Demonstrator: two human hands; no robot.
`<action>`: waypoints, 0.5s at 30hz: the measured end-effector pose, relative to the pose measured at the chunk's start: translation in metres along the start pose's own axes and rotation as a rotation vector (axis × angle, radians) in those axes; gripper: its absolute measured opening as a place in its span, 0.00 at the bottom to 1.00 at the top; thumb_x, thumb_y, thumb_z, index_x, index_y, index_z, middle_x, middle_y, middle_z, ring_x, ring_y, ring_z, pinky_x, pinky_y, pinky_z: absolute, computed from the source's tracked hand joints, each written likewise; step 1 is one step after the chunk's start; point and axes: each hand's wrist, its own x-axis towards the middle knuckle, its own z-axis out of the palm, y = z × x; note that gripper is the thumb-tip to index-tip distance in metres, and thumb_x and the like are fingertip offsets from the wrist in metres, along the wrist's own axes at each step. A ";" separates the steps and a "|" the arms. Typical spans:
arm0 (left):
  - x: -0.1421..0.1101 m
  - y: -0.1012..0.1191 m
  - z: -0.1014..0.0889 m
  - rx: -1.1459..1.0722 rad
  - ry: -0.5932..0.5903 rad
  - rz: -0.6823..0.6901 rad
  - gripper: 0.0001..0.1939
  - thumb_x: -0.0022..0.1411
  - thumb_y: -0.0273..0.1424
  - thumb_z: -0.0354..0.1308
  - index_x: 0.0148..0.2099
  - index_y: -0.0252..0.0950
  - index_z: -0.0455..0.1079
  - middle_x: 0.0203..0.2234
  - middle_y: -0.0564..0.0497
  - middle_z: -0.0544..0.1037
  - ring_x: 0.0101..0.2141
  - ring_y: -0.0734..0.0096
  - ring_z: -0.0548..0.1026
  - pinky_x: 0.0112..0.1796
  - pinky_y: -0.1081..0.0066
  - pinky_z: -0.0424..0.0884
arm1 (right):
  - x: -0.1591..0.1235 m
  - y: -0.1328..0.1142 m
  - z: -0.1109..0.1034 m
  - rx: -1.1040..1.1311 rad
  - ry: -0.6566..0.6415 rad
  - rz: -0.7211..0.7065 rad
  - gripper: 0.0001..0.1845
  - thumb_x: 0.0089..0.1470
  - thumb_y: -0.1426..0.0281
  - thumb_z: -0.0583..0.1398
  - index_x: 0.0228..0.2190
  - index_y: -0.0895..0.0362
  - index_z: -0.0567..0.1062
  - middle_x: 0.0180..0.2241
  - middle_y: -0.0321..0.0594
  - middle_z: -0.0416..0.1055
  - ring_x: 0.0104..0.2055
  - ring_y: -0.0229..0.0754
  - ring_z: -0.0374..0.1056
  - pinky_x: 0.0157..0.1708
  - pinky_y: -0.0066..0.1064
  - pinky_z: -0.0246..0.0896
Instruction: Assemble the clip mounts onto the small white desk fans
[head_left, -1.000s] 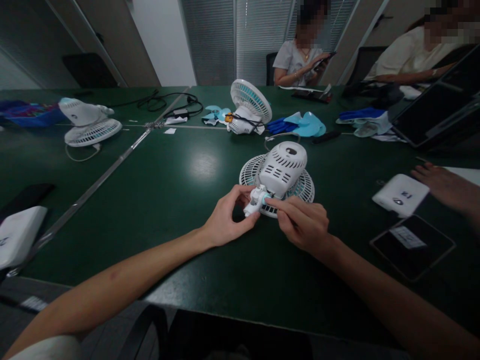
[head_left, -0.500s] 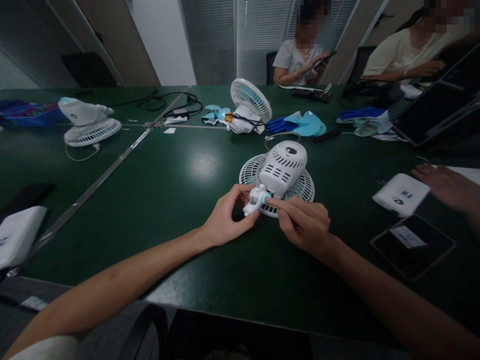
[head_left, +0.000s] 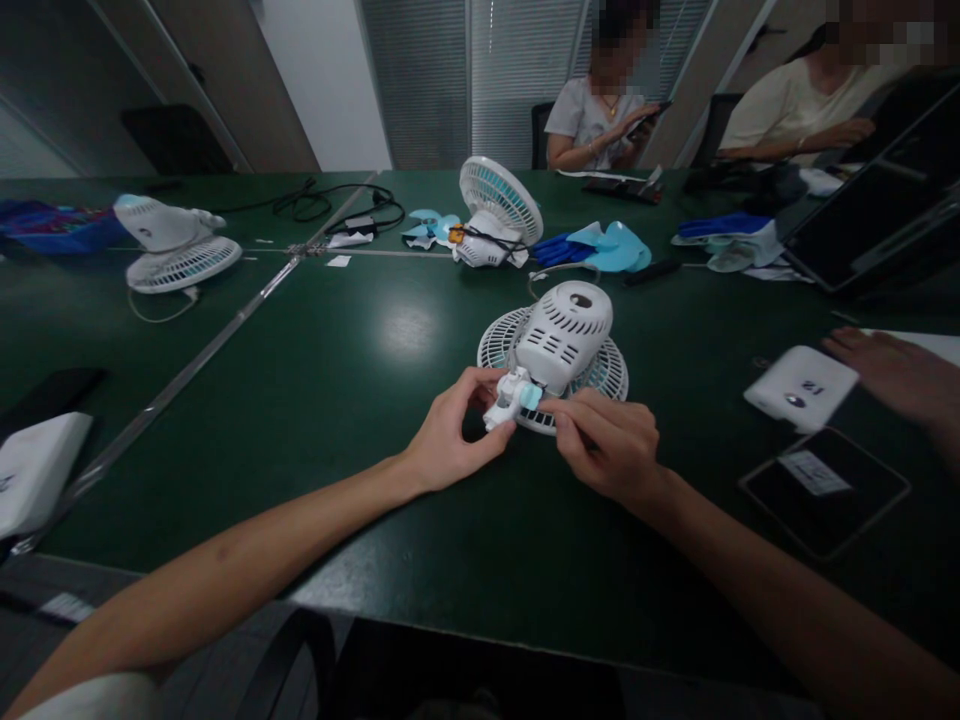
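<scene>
White fan (head_left: 562,340) lies grille-down on the green table (head_left: 337,400) between near and far edges, the left hand (head_left: 450,440) closed on its clamp (head_left: 513,384), the right hand's (head_left: 611,440) fingers bunched at the blue knob (head_left: 531,396), pinch unclear. Knob adjustment seems underway; turning calls for a steady clamp. Counted: three fans (head_left: 500,200) (head_left: 176,245), two loose blue blades (head_left: 615,248) (head_left: 431,225), two white boxes (head_left: 802,388) (head_left: 37,470).

green tabletop (head_left: 337,350) free between metal strip (head_left: 225,337) and near fan (head_left: 566,325); second fan (head_left: 499,205), blue blade (head_left: 619,248) block beyond; white box (head_left: 802,385) blocks right.
</scene>
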 end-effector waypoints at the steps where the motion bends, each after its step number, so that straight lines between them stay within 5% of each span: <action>1: 0.000 0.000 0.000 0.000 0.002 0.001 0.24 0.65 0.32 0.61 0.60 0.34 0.63 0.46 0.42 0.75 0.44 0.61 0.75 0.47 0.61 0.75 | 0.000 0.000 0.000 0.010 -0.002 -0.009 0.11 0.60 0.77 0.60 0.44 0.58 0.78 0.31 0.35 0.75 0.27 0.33 0.69 0.26 0.29 0.60; 15: 0.000 -0.002 0.001 0.016 0.012 0.024 0.23 0.65 0.32 0.61 0.60 0.35 0.62 0.46 0.43 0.75 0.43 0.62 0.75 0.47 0.61 0.75 | 0.003 -0.005 -0.001 -0.037 0.023 -0.014 0.17 0.62 0.77 0.59 0.51 0.59 0.77 0.33 0.36 0.77 0.27 0.33 0.70 0.27 0.29 0.60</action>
